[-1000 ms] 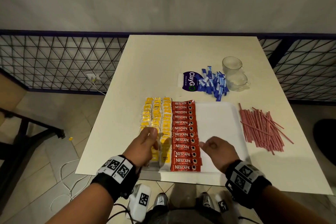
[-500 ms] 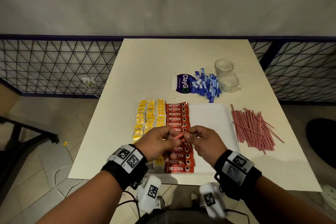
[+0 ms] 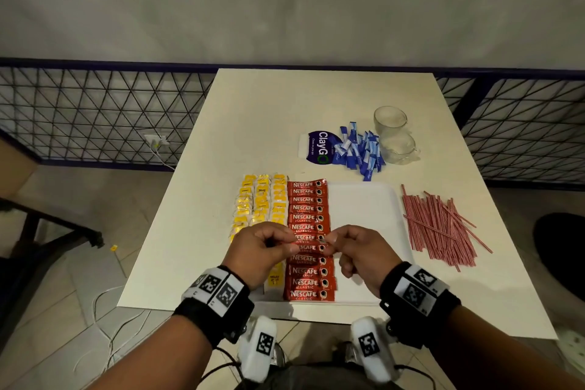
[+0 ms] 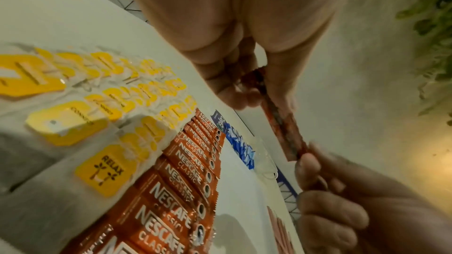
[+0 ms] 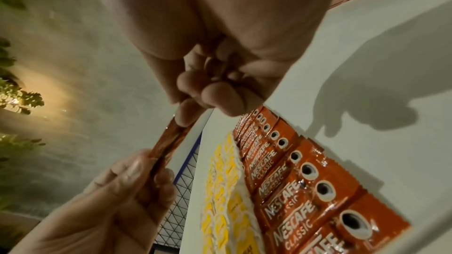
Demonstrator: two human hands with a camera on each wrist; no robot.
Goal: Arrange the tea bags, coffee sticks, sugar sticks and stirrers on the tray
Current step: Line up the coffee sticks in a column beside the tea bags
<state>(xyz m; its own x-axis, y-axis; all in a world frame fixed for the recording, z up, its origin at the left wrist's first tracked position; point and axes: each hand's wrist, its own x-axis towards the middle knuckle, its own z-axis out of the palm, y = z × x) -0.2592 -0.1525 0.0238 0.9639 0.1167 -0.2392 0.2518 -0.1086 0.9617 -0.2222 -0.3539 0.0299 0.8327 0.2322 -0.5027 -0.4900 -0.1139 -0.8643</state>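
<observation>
Above the tray's [image 3: 364, 215] near half, your left hand [image 3: 259, 252] and right hand [image 3: 357, 252] each pinch one end of a single red coffee stick [image 4: 283, 123] between thumb and fingertips, stretched level between them, edge-on. Below it lies a column of red Nescafe coffee sticks [image 3: 308, 239], overlapping, with three columns of yellow-tagged tea bags [image 3: 259, 199] just left. Blue sugar sticks [image 3: 359, 152] lie heaped beyond the tray; red stirrers [image 3: 438, 226] lie loose to its right. Your hands hide the middle rows, and the held stick's print is blurred.
</observation>
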